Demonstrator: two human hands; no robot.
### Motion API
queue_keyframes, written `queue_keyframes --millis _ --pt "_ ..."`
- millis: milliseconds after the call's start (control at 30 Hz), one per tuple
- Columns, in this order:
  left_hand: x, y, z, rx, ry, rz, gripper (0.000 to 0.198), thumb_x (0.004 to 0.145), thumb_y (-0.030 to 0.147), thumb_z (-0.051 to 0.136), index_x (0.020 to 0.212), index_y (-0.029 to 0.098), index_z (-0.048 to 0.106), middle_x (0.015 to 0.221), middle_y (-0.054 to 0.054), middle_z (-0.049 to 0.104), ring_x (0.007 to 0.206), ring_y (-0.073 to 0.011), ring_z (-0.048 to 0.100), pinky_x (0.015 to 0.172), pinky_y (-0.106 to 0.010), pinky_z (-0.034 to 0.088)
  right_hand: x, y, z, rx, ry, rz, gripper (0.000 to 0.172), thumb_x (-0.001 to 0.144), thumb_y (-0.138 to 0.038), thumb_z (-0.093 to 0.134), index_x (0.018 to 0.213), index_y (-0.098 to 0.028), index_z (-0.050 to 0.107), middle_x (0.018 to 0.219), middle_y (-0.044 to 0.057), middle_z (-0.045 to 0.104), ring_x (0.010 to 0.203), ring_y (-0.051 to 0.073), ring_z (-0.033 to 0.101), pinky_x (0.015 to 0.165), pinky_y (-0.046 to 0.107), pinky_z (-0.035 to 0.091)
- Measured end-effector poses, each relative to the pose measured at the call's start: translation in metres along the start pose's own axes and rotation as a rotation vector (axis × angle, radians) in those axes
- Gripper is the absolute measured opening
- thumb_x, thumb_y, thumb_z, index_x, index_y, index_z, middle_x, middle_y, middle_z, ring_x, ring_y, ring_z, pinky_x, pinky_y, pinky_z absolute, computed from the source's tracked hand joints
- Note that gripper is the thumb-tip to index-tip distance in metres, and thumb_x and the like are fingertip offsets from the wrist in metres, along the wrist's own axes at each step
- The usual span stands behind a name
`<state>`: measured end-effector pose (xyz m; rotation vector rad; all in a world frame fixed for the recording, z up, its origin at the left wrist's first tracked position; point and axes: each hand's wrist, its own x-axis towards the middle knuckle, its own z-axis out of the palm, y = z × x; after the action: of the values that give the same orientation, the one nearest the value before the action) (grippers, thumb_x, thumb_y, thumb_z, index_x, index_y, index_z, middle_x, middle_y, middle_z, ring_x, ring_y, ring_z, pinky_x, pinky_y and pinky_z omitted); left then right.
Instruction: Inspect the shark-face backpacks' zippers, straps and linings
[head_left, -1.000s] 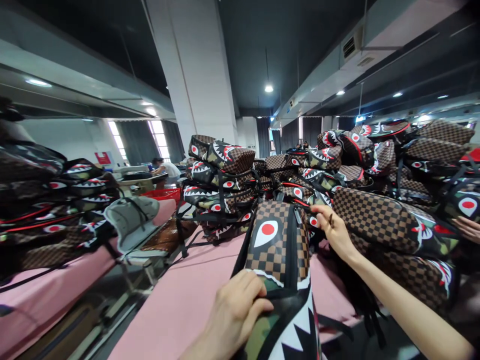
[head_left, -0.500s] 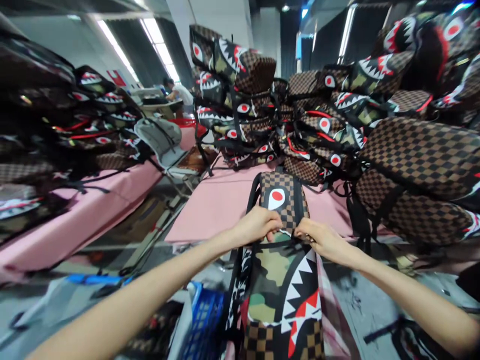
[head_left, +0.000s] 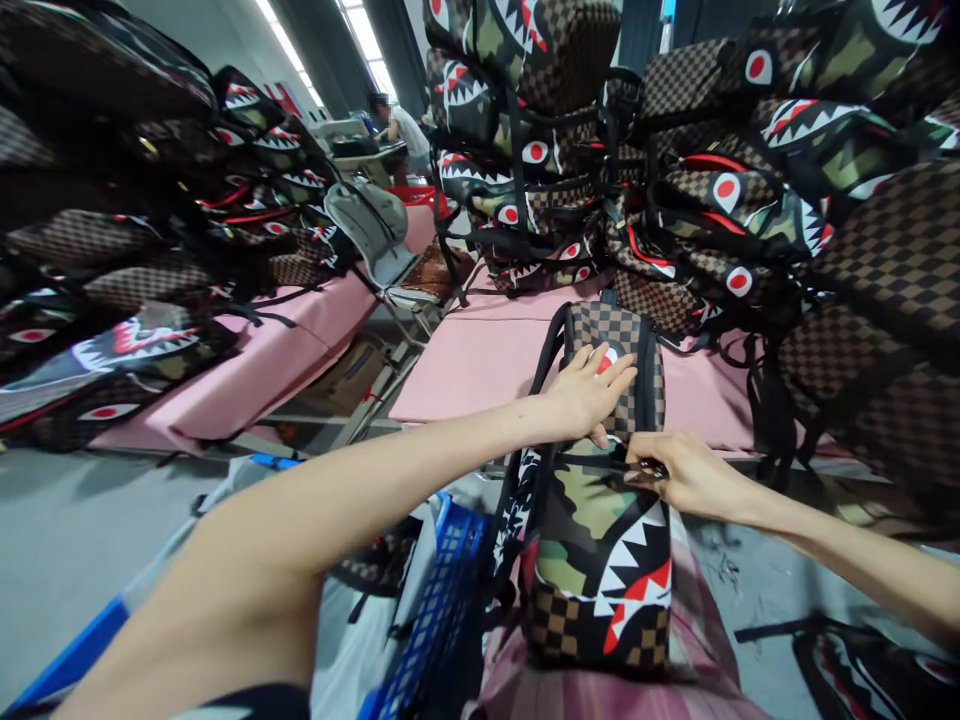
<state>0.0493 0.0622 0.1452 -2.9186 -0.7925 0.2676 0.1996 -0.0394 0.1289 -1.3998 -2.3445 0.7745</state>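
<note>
A backpack (head_left: pixel 600 540) with brown checks, camouflage and a shark-mouth print lies lengthwise before me, its top end on the pink table (head_left: pixel 480 365). My left hand (head_left: pixel 589 392) rests flat on its checked upper part, fingers stretched out, over the red-and-white eye print. My right hand (head_left: pixel 679 475) pinches something small and dark at the seam where checks meet camouflage, probably the zip pull; I cannot make it out clearly.
Tall piles of the same shark-print backpacks (head_left: pixel 675 190) fill the table behind and to the right. More piles (head_left: pixel 150 250) cover a second pink table on the left. A blue crate (head_left: pixel 435 610) stands by my left elbow. A person (head_left: pixel 397 125) sits far back.
The view has tilted down and closer. My left hand has let go of the seam and slid up flat onto the checked part. My right hand stays pinched at the seam.
</note>
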Motion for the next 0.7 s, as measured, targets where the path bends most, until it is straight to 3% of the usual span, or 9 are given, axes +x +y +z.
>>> queue_keyframes --millis 133,233,367,500,533,600,700 --pt "0.003 0.003 0.019 -0.009 0.093 -0.001 0.105 0.058 0.043 0.076 0.140 0.007 0.020 0.149 -0.017 0.013 0.136 -0.0355 0.009 0.110 -0.045 0.012 -0.002 0.004 0.009 0.315 0.039 -0.046 0.023 0.081 -0.028 0.051 0.062 -0.018 0.044 0.061 -0.003 0.044 0.056 0.010 0.038 0.053 0.022 0.029" --pt "0.006 0.003 0.029 -0.008 0.211 -0.008 0.107 0.054 0.039 0.079 0.138 0.005 0.021 0.148 -0.019 0.015 0.136 -0.0339 0.013 0.110 -0.043 0.013 0.000 0.006 0.011 0.488 0.026 -0.059 0.024 0.082 -0.030 0.051 0.064 -0.018 0.042 0.066 -0.003 0.041 0.058 0.010 0.037 0.054 0.022 0.031" --pt "0.002 -0.006 0.029 -0.112 0.298 0.059 0.099 0.055 0.040 0.079 0.134 0.004 0.032 0.145 -0.020 0.024 0.133 -0.0337 0.023 0.109 -0.044 0.018 -0.002 0.007 0.007 0.364 0.009 -0.142 0.019 0.084 -0.028 0.051 0.069 -0.017 0.046 0.067 -0.002 0.046 0.058 0.009 0.040 0.055 0.022 0.032" --pt "-0.029 -0.006 0.020 -0.391 0.364 0.163 0.033 0.083 0.026 0.056 0.115 0.017 0.054 0.123 -0.008 0.057 0.121 -0.0191 0.045 0.111 -0.044 0.014 -0.009 0.008 0.005 0.229 0.049 -0.190 0.013 0.084 -0.023 0.052 0.072 -0.017 0.050 0.067 -0.001 0.049 0.058 0.009 0.042 0.054 0.022 0.032" --pt "-0.040 -0.003 0.019 -0.468 0.356 0.176 0.025 0.086 0.027 0.051 0.110 0.019 0.057 0.114 -0.006 0.063 0.119 -0.0171 0.048 0.111 -0.044 0.013 -0.010 0.008 0.005 0.218 0.054 -0.193 0.011 0.084 -0.020 0.051 0.073 -0.017 0.050 0.068 -0.001 0.050 0.058 0.009 0.042 0.054 0.022 0.032" --pt "-0.062 0.005 0.020 -0.571 0.313 0.152 0.027 0.083 0.038 0.053 0.104 0.021 0.058 0.107 -0.006 0.066 0.122 -0.0202 0.044 0.109 -0.051 0.013 -0.012 0.008 0.005 0.195 0.051 -0.197 0.010 0.083 -0.014 0.049 0.073 -0.017 0.051 0.069 -0.001 0.051 0.059 0.009 0.043 0.055 0.021 0.032" --pt "-0.086 0.017 0.024 -0.607 0.222 0.082 0.046 0.068 0.048 0.066 0.104 0.021 0.056 0.109 -0.010 0.063 0.132 -0.0291 0.029 0.104 -0.063 0.014 -0.014 0.006 0.005 0.135 0.026 -0.203 0.007 0.077 -0.011 0.053 0.075 -0.017 0.051 0.071 -0.001 0.051 0.061 0.010 0.044 0.054 0.021 0.031"
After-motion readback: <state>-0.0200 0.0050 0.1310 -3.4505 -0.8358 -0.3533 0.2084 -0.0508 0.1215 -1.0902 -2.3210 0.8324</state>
